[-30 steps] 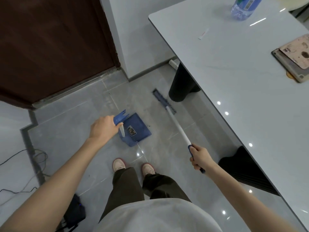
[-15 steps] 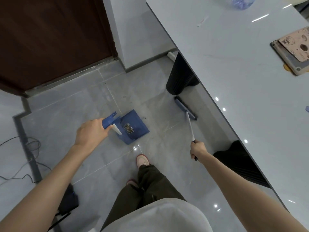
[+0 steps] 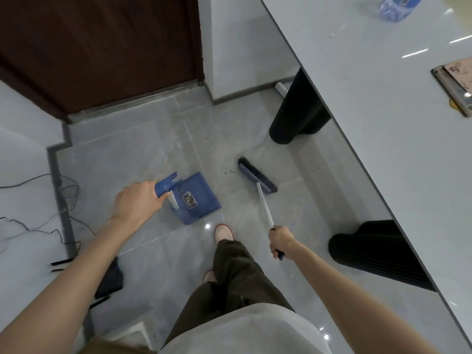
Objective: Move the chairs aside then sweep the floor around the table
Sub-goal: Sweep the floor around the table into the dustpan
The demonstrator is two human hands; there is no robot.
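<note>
My left hand (image 3: 136, 203) grips the blue top of the handle of a blue dustpan (image 3: 198, 199), which stands on the grey tiled floor in front of my feet. My right hand (image 3: 279, 240) grips the white handle of a broom (image 3: 256, 177), whose blue head with dark bristles rests on the floor right of the dustpan. A few dark specks of dirt (image 3: 229, 171) lie on the floor between the two. The grey table (image 3: 383, 123) fills the right side. No chair is in view.
Two black ribbed table legs (image 3: 297, 116) stand under the table's edge, a second (image 3: 375, 254) near my right arm. A dark wooden door (image 3: 97, 47) is at upper left. Cables (image 3: 38, 200) and a black box (image 3: 109, 281) lie at the left. On the table are a bottle (image 3: 398, 6) and a booklet (image 3: 457, 83).
The broom head has swept from beside the far table leg back toward me and the dustpan. My left hand keeps the dustpan in about the same spot. I have stepped forward.
</note>
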